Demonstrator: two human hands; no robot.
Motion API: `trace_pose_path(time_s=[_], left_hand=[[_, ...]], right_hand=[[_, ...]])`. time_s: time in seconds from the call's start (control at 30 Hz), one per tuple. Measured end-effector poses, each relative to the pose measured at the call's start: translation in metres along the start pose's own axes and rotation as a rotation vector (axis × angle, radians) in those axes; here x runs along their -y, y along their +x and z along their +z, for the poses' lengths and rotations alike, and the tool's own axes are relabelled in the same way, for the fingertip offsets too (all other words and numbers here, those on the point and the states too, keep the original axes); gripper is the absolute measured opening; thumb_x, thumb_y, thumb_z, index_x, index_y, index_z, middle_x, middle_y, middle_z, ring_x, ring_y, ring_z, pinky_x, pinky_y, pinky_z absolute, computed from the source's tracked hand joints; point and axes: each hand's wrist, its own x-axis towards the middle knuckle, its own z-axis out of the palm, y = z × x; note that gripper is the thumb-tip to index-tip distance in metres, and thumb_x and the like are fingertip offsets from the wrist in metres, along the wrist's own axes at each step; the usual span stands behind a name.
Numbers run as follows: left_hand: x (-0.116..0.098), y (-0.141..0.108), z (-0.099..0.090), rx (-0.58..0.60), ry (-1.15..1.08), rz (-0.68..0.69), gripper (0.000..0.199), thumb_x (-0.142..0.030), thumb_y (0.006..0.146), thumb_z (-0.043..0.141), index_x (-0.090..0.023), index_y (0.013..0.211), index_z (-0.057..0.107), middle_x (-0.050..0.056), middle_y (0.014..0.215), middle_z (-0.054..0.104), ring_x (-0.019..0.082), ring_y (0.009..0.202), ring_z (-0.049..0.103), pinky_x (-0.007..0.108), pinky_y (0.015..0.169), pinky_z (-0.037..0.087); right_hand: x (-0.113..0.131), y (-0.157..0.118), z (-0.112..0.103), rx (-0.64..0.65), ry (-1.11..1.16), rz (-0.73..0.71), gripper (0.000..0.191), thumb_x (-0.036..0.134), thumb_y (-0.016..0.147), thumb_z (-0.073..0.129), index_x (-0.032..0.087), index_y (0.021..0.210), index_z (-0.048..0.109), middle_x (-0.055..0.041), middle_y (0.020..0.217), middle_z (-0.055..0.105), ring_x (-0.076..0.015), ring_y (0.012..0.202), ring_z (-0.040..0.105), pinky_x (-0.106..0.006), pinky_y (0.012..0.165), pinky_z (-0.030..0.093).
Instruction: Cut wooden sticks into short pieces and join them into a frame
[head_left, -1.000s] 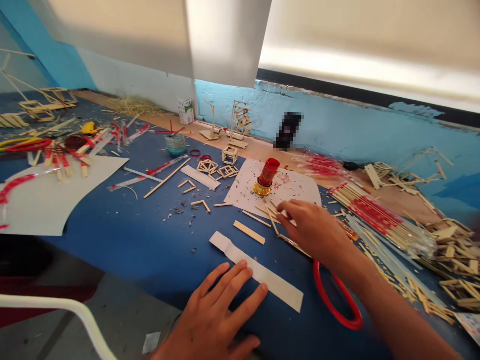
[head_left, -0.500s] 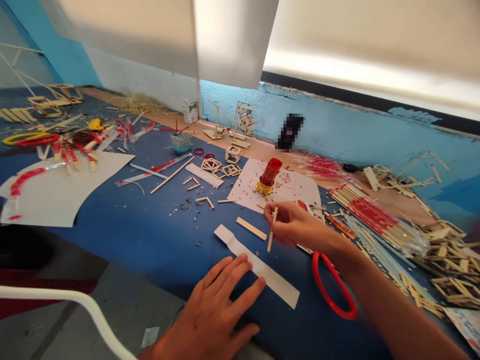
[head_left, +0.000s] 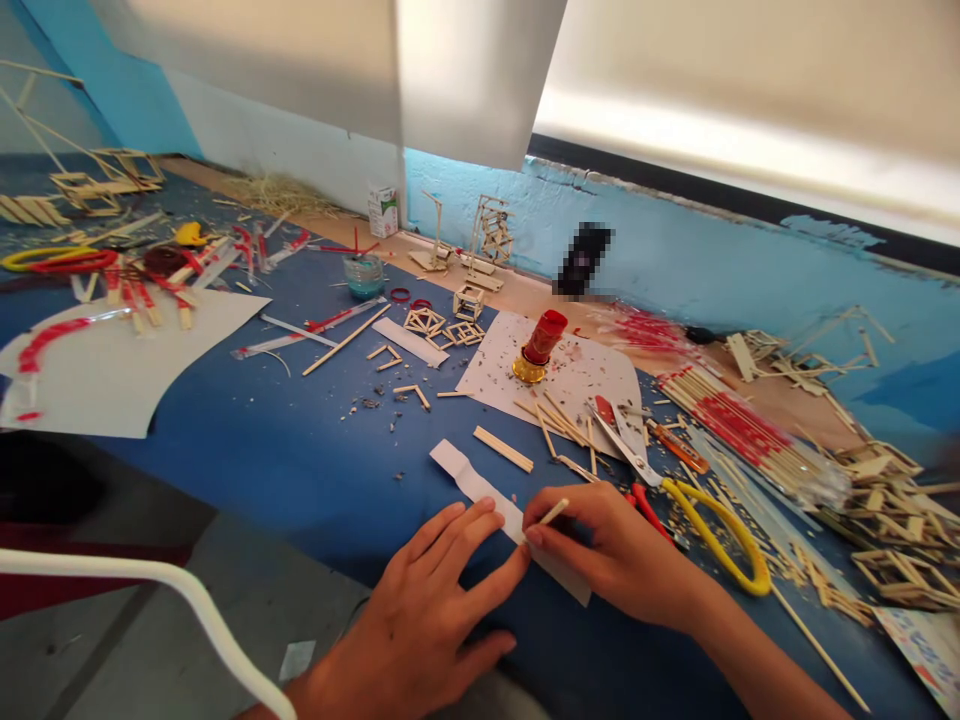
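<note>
pinching a short stick (head_left: 553,513) in the right hand (head_left: 615,550), over a paper strip (head_left: 480,485) on the blue table (head_left: 337,520).
reaching in from lower right with the right forearm, thumb and forefinger closed on the stick, its end tilted up and out of the grip; partly hiding the strip's middle. lying palm down with the left hand (head_left: 442,590), opened wide, empty, fingers spread, fingertips at the strip's near edge. beyond the strip, near a flat row of sticks (head_left: 503,449) and a loose stick pile (head_left: 570,425), partly on a white sheet (head_left: 491,350) with a red cylinder (head_left: 544,338) upright in a gold base (head_left: 529,371). just beyond the right wrist, in among scraps, blocked partly by yellow-handled scissors (head_left: 654,480), a red handle (head_left: 651,510) beneath, and an orange cutter (head_left: 679,447) farther back.
</note>
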Motion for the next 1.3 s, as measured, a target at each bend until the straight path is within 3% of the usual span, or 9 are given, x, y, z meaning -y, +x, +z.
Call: trace_pose_path(time_s=[0.13,0.3,0.47,0.67,0.87,1.1,1.3], left_hand=[[-0.001,0.001,-0.001,-0.004,-0.011,-0.005,0.054,-0.046,0.095,0.067,-0.031,0.145,0.053,0.010,0.156,0.045,0.026,0.146,0.042,0.047,0.118,0.043],[-0.002,0.001,-0.002,0.010,-0.029,-0.014,0.053,-0.048,0.095,0.067,-0.032,0.144,0.054,0.010,0.155,0.046,0.026,0.147,0.041,0.047,0.119,0.042],[0.000,0.000,-0.002,0.014,-0.003,-0.001,0.055,-0.049,0.096,0.065,-0.031,0.146,0.052,0.010,0.156,0.045,0.024,0.148,0.039,0.046,0.118,0.042],[0.000,0.003,-0.003,0.039,-0.030,-0.015,0.054,-0.048,0.093,0.070,-0.033,0.142,0.054,0.010,0.153,0.048,0.025,0.147,0.041,0.048,0.116,0.045],[-0.001,0.002,0.000,0.024,-0.013,0.002,0.061,-0.046,0.091,0.073,-0.030,0.146,0.051,0.012,0.154,0.047,0.027,0.146,0.042,0.049,0.116,0.045],[-0.003,0.003,-0.001,0.018,-0.014,-0.009,0.061,-0.041,0.086,0.079,-0.030,0.141,0.056,0.014,0.151,0.049,0.030,0.143,0.045,0.051,0.112,0.049],[-0.004,0.005,-0.001,0.011,-0.008,-0.008,0.067,-0.038,0.084,0.081,-0.028,0.144,0.053,0.015,0.151,0.049,0.030,0.143,0.045,0.052,0.113,0.048]], right_hand=[[-0.006,-0.006,0.001,-0.026,-0.082,-0.107,0.018,0.018,0.105,0.044,0.020,0.100,0.061,-0.0019,0.094,0.067,-0.0139,0.085,0.060,-0.026,0.079,0.042],[-0.004,-0.013,-0.004,0.044,-0.133,-0.047,0.019,0.020,0.107,0.041,0.021,0.100,0.059,0.0001,0.090,0.063,-0.0129,0.080,0.056,-0.026,0.078,0.040],[0.002,-0.007,0.001,0.046,-0.079,-0.122,0.019,0.022,0.107,0.042,0.020,0.095,0.056,0.0009,0.086,0.061,-0.0119,0.077,0.054,-0.025,0.076,0.040],[-0.005,-0.023,-0.004,0.086,-0.134,0.023,0.019,0.027,0.108,0.043,0.022,0.097,0.058,0.0017,0.084,0.061,-0.0131,0.078,0.055,-0.026,0.079,0.040],[-0.001,0.003,0.004,0.031,-0.080,-0.138,0.020,0.023,0.107,0.043,0.021,0.093,0.056,0.0008,0.085,0.062,-0.0124,0.076,0.054,-0.025,0.075,0.040],[-0.005,-0.021,-0.002,0.073,-0.123,-0.053,0.018,0.020,0.107,0.042,0.022,0.097,0.057,0.0009,0.088,0.062,-0.0122,0.079,0.056,-0.025,0.080,0.041],[-0.001,0.000,0.003,0.056,-0.076,-0.165,0.018,0.020,0.106,0.044,0.021,0.091,0.055,0.0017,0.083,0.059,-0.0114,0.074,0.052,-0.024,0.073,0.039]])
